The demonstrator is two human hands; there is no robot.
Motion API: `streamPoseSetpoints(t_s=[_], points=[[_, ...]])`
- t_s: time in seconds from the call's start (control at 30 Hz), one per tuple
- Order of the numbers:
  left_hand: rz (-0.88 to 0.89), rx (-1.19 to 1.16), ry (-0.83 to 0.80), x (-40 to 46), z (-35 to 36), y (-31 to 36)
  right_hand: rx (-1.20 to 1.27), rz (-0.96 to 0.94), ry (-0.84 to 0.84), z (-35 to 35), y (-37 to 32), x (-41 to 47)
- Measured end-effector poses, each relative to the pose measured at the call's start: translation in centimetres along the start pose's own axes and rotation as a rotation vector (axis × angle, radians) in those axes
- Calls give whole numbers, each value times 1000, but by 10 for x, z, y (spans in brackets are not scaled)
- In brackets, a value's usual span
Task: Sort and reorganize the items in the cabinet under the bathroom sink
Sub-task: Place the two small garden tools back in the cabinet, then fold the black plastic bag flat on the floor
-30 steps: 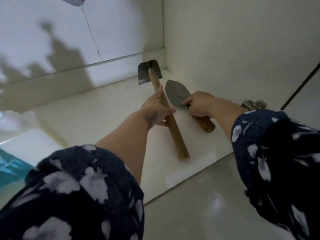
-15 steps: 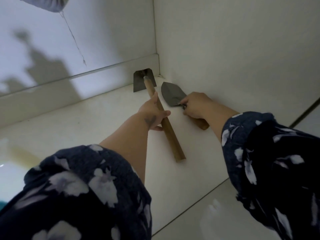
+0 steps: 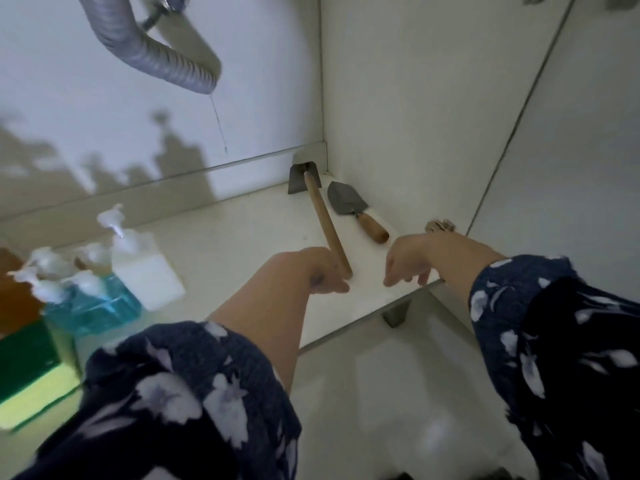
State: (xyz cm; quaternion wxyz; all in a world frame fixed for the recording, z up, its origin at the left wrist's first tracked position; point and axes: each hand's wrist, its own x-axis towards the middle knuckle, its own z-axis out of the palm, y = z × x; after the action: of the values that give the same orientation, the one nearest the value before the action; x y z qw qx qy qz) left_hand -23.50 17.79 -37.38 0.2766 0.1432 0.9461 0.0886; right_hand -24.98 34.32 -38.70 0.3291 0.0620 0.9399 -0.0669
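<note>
Right rear corner of cabinet floor [image 3: 214, 244]: two garden tools lie here, side by side, metal ends toward the back wall.
Hoe [image 3: 320, 216]: long wooden handle, blade close against the rear ledge, handle end pointing out toward the front edge.
Trowel [image 3: 353, 209]: just right of the hoe, close along the side wall, blade pointing to the back; the two appear apart, not crossing.
Left hand [image 3: 311, 271]: empty, fingers loosely curled, near the end of the hoe handle; whether it touches the handle cannot be told.
Right hand [image 3: 408, 261]: empty, fingers hanging slack over the front edge, clear of the trowel.
Left side of floor: pump bottles [image 3: 114, 271] grouped together, a sponge [image 3: 31, 375] in front of them; blurred, count uncertain.
Overhead: corrugated drain hose [image 3: 156, 53] hangs from above, well clear of the tools.
Step in hand, judged: tools placed; hands appear free for the next group.
Recommendation: keep handles parallel and tucked to the wall, so the open middle floor remains usable; lift bottles upright by the body, not the pump head; keep sleeves clear of the hose.
</note>
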Motion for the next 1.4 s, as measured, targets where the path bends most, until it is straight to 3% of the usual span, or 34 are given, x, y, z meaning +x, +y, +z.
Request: streamPoseSetpoints(t_s=[0.13, 0.57, 0.87, 1.1, 1.4], points=[[48, 135, -19, -64, 30, 13, -51, -21, 33, 30, 7, -89], [341, 197, -185, -189, 162, 96, 321, 182, 61, 155, 85, -278], [258, 208, -432, -162, 294, 143, 413, 264, -102, 261, 185, -267], [152, 218, -456, -139, 395, 187, 345, 189, -86, 369, 267, -225], [-16, 207, -366, -132, 473, 190, 122, 102, -52, 420, 323, -176]])
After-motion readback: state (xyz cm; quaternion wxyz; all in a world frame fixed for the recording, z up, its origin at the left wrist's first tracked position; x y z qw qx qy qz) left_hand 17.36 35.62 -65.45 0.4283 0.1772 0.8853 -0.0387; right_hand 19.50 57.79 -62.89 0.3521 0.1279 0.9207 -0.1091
